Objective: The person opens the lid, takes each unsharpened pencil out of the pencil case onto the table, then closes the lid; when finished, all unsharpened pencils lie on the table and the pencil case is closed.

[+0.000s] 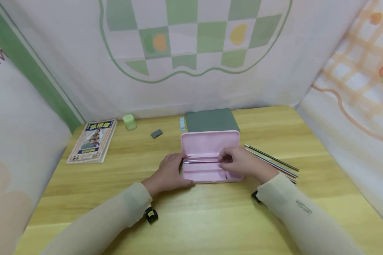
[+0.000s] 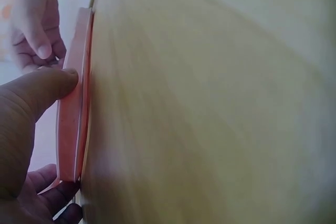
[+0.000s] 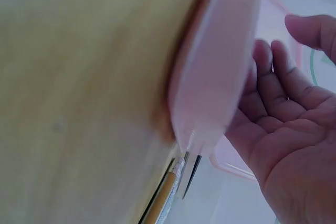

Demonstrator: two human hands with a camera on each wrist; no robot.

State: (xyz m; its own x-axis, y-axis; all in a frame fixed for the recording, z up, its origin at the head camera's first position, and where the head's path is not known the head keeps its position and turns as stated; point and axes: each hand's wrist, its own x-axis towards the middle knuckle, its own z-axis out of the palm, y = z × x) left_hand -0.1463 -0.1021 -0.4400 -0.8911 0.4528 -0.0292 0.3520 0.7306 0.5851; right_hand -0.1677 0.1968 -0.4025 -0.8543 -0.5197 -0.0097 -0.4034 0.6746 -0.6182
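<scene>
A pink pencil case (image 1: 207,141) stands with its lid up on the wooden table, in the middle of the head view. Inside lies a pencil (image 1: 198,162), lengthwise, its right part hidden behind my right hand. My left hand (image 1: 170,173) grips the left end of the case; in the left wrist view its thumb presses the front wall (image 2: 71,124) and its other fingers reach around the end. Over the right half of the case is my right hand (image 1: 239,161), near the pencil. In the right wrist view its thumb stands apart from the loosely bent fingers (image 3: 278,82).
Several pencils (image 1: 274,158) lie on the table right of the case. Behind its lid is a dark green flat item (image 1: 212,119), with a small light-blue strip (image 1: 182,124) beside it. Farther left are a dark eraser-like block (image 1: 156,133), a green container (image 1: 129,122) and a book (image 1: 94,141).
</scene>
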